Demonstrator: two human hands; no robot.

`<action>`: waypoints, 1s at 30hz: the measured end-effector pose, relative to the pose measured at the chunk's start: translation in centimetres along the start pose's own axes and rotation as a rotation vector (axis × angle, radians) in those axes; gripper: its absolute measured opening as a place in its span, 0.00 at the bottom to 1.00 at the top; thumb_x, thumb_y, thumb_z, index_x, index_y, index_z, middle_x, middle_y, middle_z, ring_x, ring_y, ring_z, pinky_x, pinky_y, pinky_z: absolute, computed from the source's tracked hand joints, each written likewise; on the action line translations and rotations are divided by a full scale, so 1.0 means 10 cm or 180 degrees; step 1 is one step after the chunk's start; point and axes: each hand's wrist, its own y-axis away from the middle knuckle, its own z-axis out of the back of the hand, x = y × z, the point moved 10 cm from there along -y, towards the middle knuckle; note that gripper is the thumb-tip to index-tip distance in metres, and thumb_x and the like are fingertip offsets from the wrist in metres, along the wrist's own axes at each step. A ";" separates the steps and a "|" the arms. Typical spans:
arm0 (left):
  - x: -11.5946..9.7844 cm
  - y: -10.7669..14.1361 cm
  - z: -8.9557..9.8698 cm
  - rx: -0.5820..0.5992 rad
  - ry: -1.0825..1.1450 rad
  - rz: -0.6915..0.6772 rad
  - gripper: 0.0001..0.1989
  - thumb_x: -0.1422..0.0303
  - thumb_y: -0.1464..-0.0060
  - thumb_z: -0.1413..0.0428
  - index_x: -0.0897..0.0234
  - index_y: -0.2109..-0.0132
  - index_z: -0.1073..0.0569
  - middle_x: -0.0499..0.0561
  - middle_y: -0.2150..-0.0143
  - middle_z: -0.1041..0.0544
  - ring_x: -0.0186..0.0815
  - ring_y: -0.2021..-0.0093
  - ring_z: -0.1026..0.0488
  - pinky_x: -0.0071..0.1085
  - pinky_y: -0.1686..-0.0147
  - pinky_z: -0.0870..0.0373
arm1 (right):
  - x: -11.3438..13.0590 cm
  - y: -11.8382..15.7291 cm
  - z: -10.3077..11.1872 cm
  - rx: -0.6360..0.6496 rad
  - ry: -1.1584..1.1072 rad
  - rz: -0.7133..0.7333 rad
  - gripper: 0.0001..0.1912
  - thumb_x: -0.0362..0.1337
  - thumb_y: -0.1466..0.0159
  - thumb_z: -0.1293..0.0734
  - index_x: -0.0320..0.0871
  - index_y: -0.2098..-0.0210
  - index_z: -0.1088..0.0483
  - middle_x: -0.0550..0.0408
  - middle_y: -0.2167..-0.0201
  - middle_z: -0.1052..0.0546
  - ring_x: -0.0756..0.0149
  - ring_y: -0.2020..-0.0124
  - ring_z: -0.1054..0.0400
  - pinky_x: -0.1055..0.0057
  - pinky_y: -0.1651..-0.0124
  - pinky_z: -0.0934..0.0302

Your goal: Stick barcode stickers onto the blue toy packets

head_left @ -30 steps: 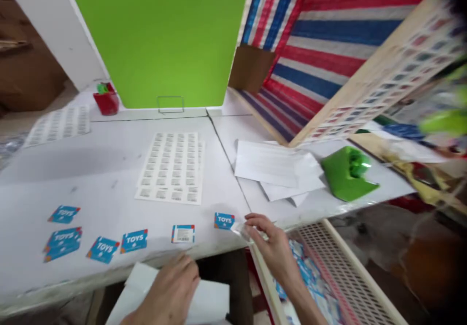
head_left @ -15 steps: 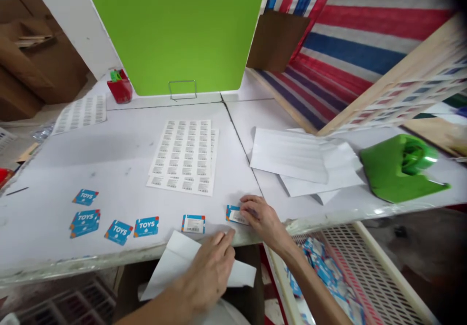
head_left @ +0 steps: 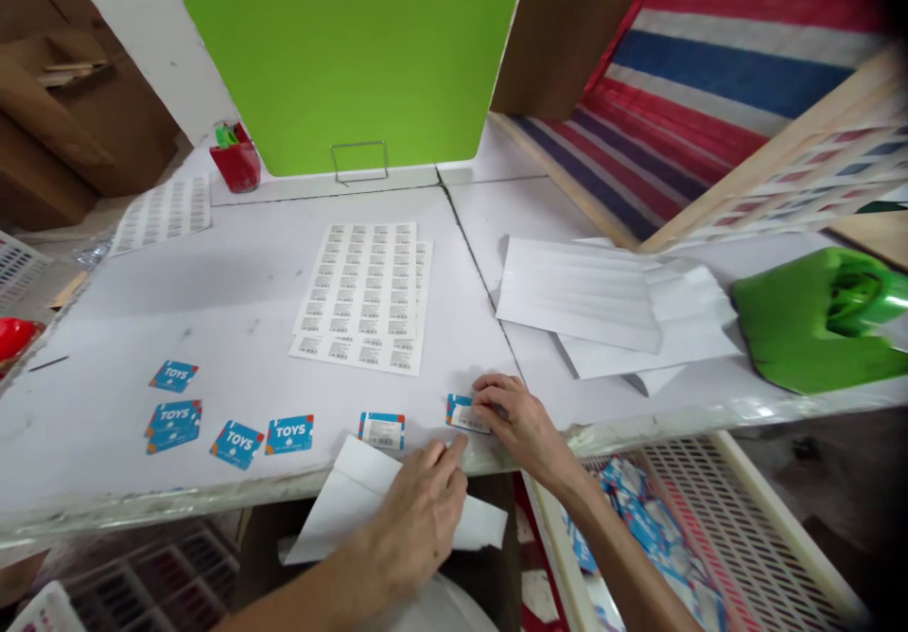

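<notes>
My right hand (head_left: 521, 424) has its curled fingers on the right end of a blue card with a white barcode label (head_left: 464, 413), near the table's front edge. My left hand (head_left: 426, 509) is over folded white paper (head_left: 347, 495) at the edge, its index finger reaching toward that card; whether it grips anything is hidden. Left of it lies another labelled card (head_left: 381, 430). Farther left are several blue TOYS cards (head_left: 289, 434), two of them overlapping. Two overlapping sheets of barcode labels (head_left: 365, 282) lie mid-table.
A green board (head_left: 340, 55) stands at the back beside a red holder (head_left: 238, 159). White papers (head_left: 578, 291) and a green tape dispenser (head_left: 794, 329) are on the right. Below the right edge, a crate (head_left: 752, 500) holds many blue packets. Another label sheet (head_left: 166, 214) lies back left.
The view has shifted slightly. My left index finger sits a little nearer the card under my right hand; my right hand keeps its place on that card.
</notes>
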 end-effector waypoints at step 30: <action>0.01 -0.06 -0.03 0.0149 -0.0361 0.0006 0.11 0.80 0.52 0.52 0.70 0.60 0.31 0.58 0.41 0.41 0.42 0.57 0.37 0.35 0.62 0.35 | 0.00 0.04 0.07 -0.0239 0.0291 0.0127 0.08 0.35 0.39 0.40 0.43 0.63 0.29 0.51 0.61 0.29 0.65 0.62 0.34 0.68 0.58 0.37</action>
